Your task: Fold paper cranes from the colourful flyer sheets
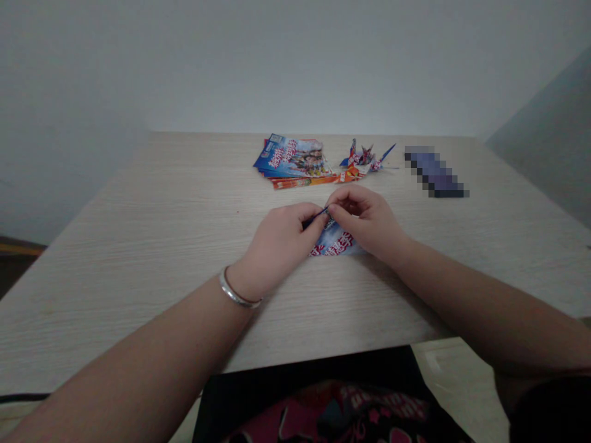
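Fingers of left hand (pixel 277 245) and right hand (pixel 370 225) pinch one folded paper (pixel 337 245)

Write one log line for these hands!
left hand: pinching folded paper | right hand: pinching it too | behind: leaflet stack, paper figures

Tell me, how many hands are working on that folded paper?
2. The left hand, wearing a silver bangle, and the right hand meet on the pale wooden table, both pinching the blue printed folded paper. No others show.
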`<state>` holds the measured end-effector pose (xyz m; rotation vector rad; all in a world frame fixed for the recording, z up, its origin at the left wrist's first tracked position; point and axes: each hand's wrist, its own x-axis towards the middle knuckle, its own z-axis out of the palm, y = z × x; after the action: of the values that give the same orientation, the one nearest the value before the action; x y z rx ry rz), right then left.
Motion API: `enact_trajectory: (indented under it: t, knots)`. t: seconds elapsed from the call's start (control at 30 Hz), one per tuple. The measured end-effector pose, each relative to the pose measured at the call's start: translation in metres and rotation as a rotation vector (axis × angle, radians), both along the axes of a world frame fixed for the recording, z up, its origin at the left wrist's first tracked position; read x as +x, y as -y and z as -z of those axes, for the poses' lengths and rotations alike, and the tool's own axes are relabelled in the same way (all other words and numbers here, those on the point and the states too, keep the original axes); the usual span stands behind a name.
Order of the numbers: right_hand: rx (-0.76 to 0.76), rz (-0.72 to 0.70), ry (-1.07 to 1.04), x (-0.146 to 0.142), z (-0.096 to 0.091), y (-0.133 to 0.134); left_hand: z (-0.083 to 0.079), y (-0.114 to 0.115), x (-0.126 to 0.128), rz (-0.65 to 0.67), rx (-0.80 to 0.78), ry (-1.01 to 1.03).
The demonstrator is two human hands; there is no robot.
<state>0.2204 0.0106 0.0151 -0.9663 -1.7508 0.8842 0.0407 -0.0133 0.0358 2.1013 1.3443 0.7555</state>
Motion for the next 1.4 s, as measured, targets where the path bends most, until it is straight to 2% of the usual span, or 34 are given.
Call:
enact_trajectory:
  t: [0.43,0.7,0.87,1.0,1.1,1.23,1.4]
  knots:
    - [-0.123,0.087,-0.066,0.003,0.002,-0.01,0.003,-0.005,-0.004,0.063,0.036,-0.113]
    - [-0.111,0.09,0.029,0.003,0.002,-0.01,0.001,-0.007,-0.003,0.007,0.007,-0.205]
    - [-0.127,0.121,0.137,0.006,0.004,-0.018,0.01,-0.006,-0.008,-0.016,0.003,-0.116]
    - [-0.175,0.138,0.235,0.011,0.008,-0.028,0.015,-0.01,-0.011,0.086,0.225,-0.185]
    - [-0.174,0.16,0.32,0.014,0.009,-0.035,0.013,-0.012,-0.01,0.244,0.364,-0.306]
    - [-0.126,0.192,0.419,0.018,0.01,-0.042,0.012,-0.009,-0.006,0.416,0.346,-0.474]
    - [-0.103,0.263,0.522,0.027,0.011,-0.049,0.02,-0.004,-0.006,0.455,0.264,-0.608]
